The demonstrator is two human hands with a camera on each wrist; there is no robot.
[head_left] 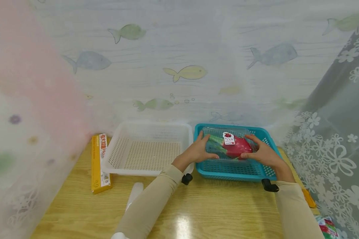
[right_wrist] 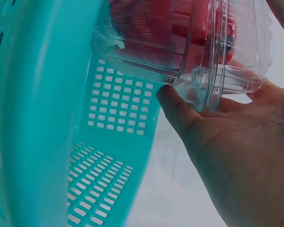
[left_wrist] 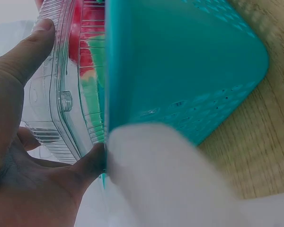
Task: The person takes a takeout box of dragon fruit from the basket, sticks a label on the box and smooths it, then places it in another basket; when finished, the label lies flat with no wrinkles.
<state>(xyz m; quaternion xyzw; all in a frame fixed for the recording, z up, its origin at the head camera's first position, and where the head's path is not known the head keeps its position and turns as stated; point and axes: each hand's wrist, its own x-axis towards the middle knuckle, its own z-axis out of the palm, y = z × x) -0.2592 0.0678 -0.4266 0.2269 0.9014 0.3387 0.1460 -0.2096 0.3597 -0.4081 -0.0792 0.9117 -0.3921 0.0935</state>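
A clear plastic clamshell box [head_left: 213, 131] holds a red dragon fruit [head_left: 239, 147] with green tips, and a white label [head_left: 228, 138] is on its lid. It is at the top of the teal basket [head_left: 227, 174], level with the rim. My left hand [head_left: 197, 151] grips the box's left end, thumb and fingers spread over its edges. At the opposite end my right hand [head_left: 266, 153] holds it the same way. In the right wrist view, the thumb [right_wrist: 177, 106] presses the box's side above the basket's slotted wall.
Left of the teal basket stands a white basket [head_left: 149, 156] with a slotted bottom. A yellow carton [head_left: 97, 166] lies beside it on the wooden table [head_left: 215, 209]. A white object [head_left: 135, 192] is partly under my left sleeve. Fish-patterned curtain [head_left: 191, 99] hangs behind, and colourful packaging [head_left: 327, 227] is at lower right.
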